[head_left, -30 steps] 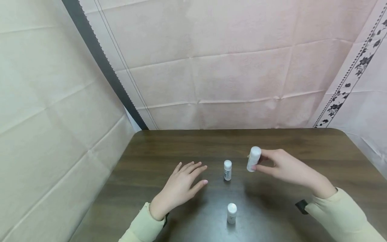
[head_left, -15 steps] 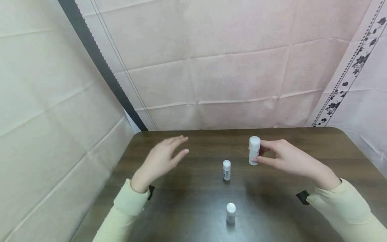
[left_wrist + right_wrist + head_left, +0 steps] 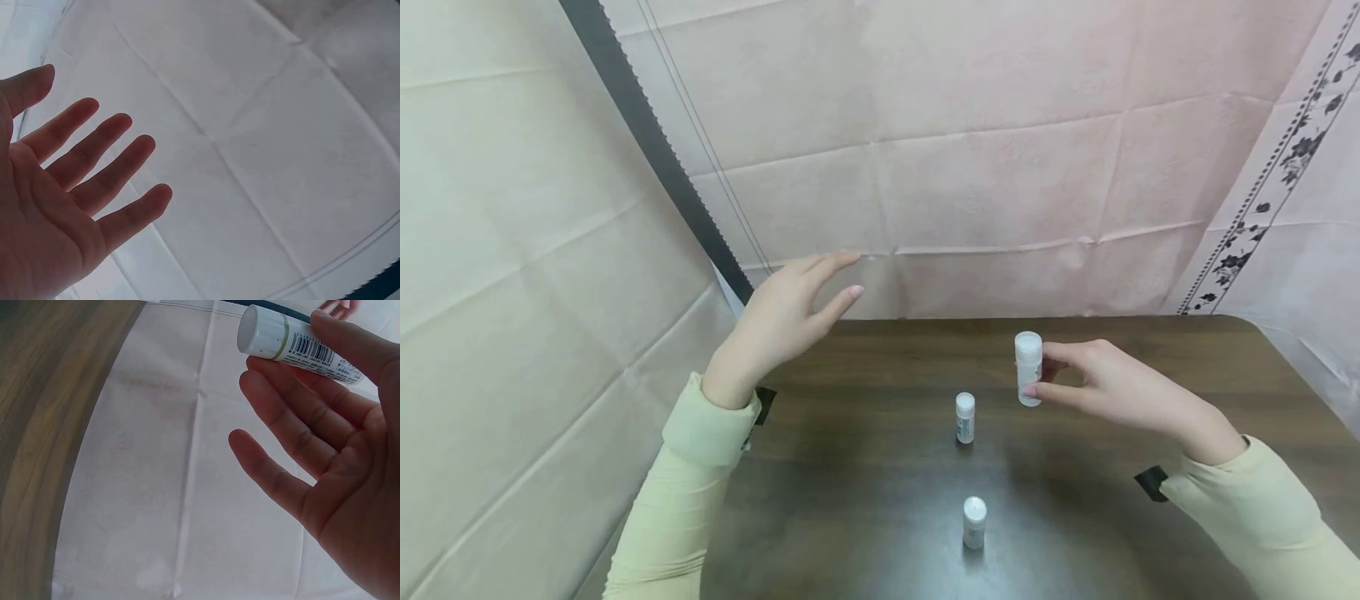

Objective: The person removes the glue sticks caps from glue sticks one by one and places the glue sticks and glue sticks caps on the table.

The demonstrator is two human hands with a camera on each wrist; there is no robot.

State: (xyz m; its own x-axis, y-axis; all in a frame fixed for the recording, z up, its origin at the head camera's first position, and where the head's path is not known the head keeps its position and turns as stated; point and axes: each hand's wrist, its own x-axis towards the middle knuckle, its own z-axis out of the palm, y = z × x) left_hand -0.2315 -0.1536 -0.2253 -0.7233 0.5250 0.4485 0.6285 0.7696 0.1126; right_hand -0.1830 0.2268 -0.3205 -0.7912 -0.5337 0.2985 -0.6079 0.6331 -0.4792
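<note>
My right hand (image 3: pixel 1120 387) pinches a white lip balm tube (image 3: pixel 1027 360) between thumb and fingers, holding it nearly upright above the table's right half. In the right wrist view the held tube (image 3: pixel 309 350) shows a printed barcode and a thin gold band, and the little finger stands apart from it. A second white tube (image 3: pixel 965 418) stands upright on the table, left of the held one. Nearer to me stands a third tube (image 3: pixel 974 523). My left hand (image 3: pixel 778 321) is raised at the left, its fingers spread and holding nothing, as the left wrist view also shows.
The dark wooden table (image 3: pixel 865 467) has a far edge meeting a pale creased cloth (image 3: pixel 985 183). Another cloth wall (image 3: pixel 550 350) runs along the left side, close to my left sleeve (image 3: pixel 685 483).
My left hand has risen and moved away to the far left, off from the standing tubes. My right hand has lifted the held tube slightly and turned it more upright.
</note>
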